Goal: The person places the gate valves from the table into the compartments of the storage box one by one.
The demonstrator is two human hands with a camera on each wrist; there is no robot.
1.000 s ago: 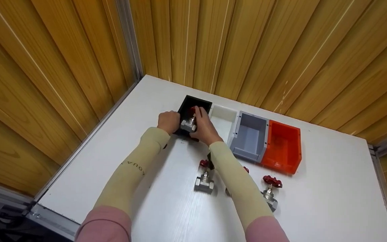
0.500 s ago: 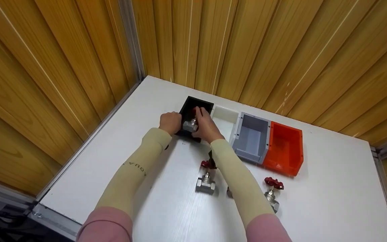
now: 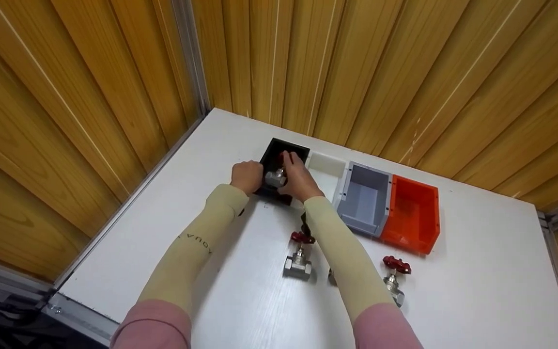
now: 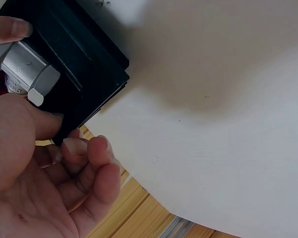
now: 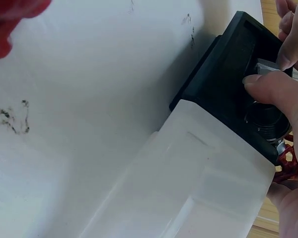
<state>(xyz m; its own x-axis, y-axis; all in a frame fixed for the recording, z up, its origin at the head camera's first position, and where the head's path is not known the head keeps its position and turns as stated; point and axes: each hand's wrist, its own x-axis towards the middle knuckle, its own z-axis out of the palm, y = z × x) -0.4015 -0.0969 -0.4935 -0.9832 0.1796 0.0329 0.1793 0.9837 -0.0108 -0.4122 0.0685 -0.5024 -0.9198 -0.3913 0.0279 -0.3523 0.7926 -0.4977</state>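
Note:
In the head view my left hand [image 3: 246, 177] is at the left wall of a black bin [image 3: 268, 195]. Thumb inside and curled fingers outside, that hand [image 4: 64, 178] pinches the bin's rim in the left wrist view. My right hand [image 3: 302, 178] reaches into the bin and holds a gate valve [image 3: 274, 179] with a silver body and a red handwheel. The valve's hex end [image 4: 27, 67] shows in the left wrist view, the right thumb [image 5: 268, 89] against its body in the right wrist view. My right fingers partly hide the handwheel.
A white bin [image 3: 326, 174], a grey bin [image 3: 362, 194] and an orange bin [image 3: 412, 213] stand in a row right of the black one. Nearer on the white table lie a valve [image 3: 298, 264] and another valve [image 3: 394, 286]. My right forearm mostly hides a further metal piece [image 3: 331, 277].
The view has shifted slightly. Both hands keep their holds on the bin and the valve; the valve has hardly moved inside the bin.

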